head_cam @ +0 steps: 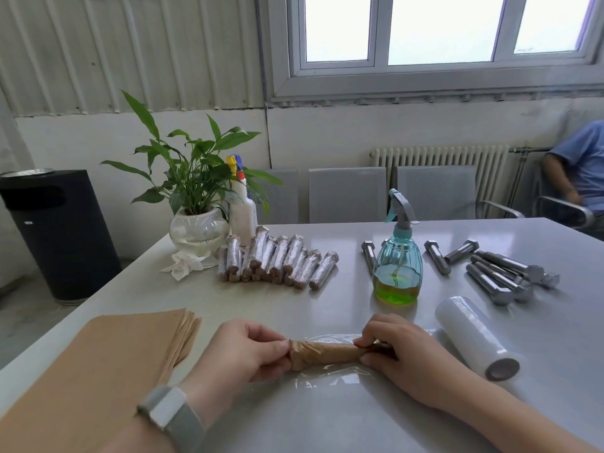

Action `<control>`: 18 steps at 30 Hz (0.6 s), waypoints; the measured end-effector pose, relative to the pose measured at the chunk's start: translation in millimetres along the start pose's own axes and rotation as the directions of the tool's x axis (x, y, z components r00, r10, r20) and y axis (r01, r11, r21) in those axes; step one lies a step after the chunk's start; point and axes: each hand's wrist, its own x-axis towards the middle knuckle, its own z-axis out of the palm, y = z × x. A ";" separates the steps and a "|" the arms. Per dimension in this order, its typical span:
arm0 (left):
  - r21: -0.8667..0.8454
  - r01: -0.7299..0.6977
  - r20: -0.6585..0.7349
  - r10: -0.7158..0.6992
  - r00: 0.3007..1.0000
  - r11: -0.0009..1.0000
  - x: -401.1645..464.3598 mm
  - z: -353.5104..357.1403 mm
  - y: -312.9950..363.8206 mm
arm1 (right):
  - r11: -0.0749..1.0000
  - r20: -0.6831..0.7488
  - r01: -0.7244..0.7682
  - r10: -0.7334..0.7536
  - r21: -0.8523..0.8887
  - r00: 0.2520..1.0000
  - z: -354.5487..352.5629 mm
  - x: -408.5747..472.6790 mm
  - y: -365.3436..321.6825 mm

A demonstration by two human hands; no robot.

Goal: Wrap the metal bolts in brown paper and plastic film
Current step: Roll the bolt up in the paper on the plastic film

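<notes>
Paper-wrapped bolt (327,352): one, lying crosswise on a clear film sheet (340,374) on the tabletop (327,420). Left hand (242,349) grip pinches its left end; right hand (402,351) grip pinches the right end. Bare bolts (503,273): about seven, far right. Finished wrapped bolts (277,259): roughly a dozen, exact count unclear. Film roll (474,335): one. Brown paper stack (108,364): one. Spray bottles: two.

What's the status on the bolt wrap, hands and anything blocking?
Left hand and right hand pinch the two ends of the paper-wrapped bolt. Bolt lies on the plastic film sheet. Film roll beside right hand; nothing blocking.
</notes>
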 end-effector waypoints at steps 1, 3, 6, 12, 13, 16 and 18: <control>0.018 -0.046 -0.034 0.047 0.998 0.999 -1.5 3.4 -3.4 | 1.000 -0.001 0.000 0.000 0.003 1.000 0.1 -0.1 0.0; 0.131 -0.146 -0.090 0.159 0.983 0.981 -4.5 8.8 -10.0 | 1.000 -0.001 -0.001 0.001 0.003 1.000 -0.1 -0.1 -0.3; 0.528 -0.283 -0.134 0.408 0.903 0.800 -9.7 14.7 -14.2 | 1.000 -0.005 0.004 -0.004 0.000 1.000 -0.1 -0.1 -0.4; 0.930 -0.357 0.192 0.713 0.675 0.087 -18.0 34.0 -20.1 | 1.000 -0.004 0.002 -0.002 -0.007 1.000 -0.4 1.0 -0.5; 0.938 -0.345 0.254 0.743 0.620 -0.032 -17.8 35.3 -20.9 | 1.000 -0.004 0.002 -0.002 -0.009 1.000 -0.4 0.9 -0.5; 0.926 -0.328 0.349 0.761 0.547 -0.189 -16.9 40.4 -24.3 | 1.000 -0.008 0.001 -0.001 -0.020 1.000 0.1 0.3 -0.5; 0.931 -0.287 0.361 0.695 0.622 -0.227 -22.3 45.7 -26.1 | 1.000 -0.016 -0.002 0.002 -0.017 1.000 0.4 0.2 -0.6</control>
